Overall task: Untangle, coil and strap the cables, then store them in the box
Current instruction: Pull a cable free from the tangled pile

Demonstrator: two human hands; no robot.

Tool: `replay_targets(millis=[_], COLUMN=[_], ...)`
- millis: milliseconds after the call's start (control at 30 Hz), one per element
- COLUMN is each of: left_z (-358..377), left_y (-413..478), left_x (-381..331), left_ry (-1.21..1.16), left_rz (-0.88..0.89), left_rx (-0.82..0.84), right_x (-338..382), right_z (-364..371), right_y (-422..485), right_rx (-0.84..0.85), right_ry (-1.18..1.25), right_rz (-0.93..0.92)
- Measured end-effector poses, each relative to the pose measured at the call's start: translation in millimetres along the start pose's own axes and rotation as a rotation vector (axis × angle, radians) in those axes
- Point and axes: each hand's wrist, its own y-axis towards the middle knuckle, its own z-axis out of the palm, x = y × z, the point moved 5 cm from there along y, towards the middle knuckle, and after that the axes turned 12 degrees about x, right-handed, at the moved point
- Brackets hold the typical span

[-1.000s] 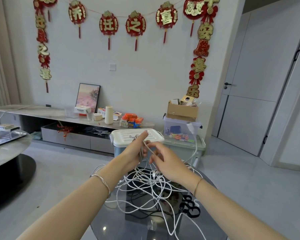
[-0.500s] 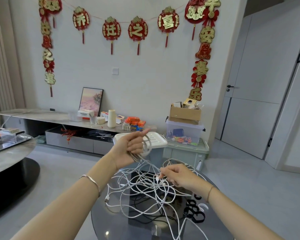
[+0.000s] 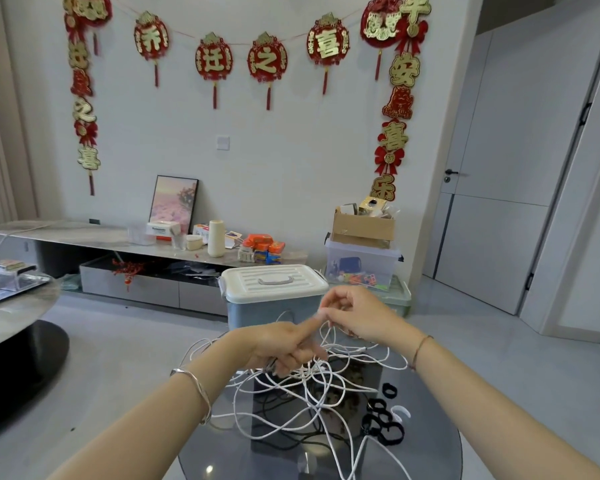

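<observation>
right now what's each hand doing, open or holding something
Left hand: curled round white cables, index finger out, blurred.
Right hand: pinches a strand of them.

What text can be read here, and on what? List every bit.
"乔迁之喜": one character each on the garland medallions.
"安", "喜": right banner; its other characters are unclear.
"之", "喜": left banner; the rest is blurred.
Print on the white carton: too small to read.
</observation>
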Motion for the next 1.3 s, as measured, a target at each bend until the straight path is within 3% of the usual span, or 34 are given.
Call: replay_targets(millis=[100, 233, 400, 500, 667, 733, 800, 900, 1000, 1133, 1300], left_z=[-13, -19, -31, -38, -43, -40, -27, 12, 34, 33, 13], left_y=[8, 10, 8, 7, 4, 0, -2, -5, -5, -5, 1], left_x=[0, -6, -11, -13, -18, -18, -20, -24, -35, -39, -38], left_ry=[-0.233, -0.274, -0.415, -0.363, -0.446, -0.461, -0.425, -0.359, -0.309, -0.322, -0.146], left_rz=[0.137, 0.297, 0.401, 0.445, 0.479, 0.422, 0.321, 0.153, 0.143, 0.141, 0.211], left_rx=[-0.256, -0.526, -0.641, -0.676, -0.560, -0.410, -0.148, 0.313, 0.519, 0.502, 0.244], right_x=[20, 29, 23, 19, 8, 2, 1, 0, -6, -16, -28], right_z=[5, 24, 46, 50, 47, 32, 14, 8, 23, 27, 32], right_y=[-7, -17, -26, -29, -34, -41, -41, -29, -27, -36, -36], right_rx=[-0.180, -0.351, -0.420, -0.449, -0.444, -0.534, -0.541, -0.243, 0.060, -0.031, -0.211], right_ry=[-0.101, -0.005, 0.231, 0.266, 0.062, 0.032, 0.161, 0.336, 0.422, 0.346, 0.409], right_rz=[-0.070, -0.109, -0.088, -0.089, -0.046, -0.068, -0.101, -0.058, 0.032, 0.086, 0.108])
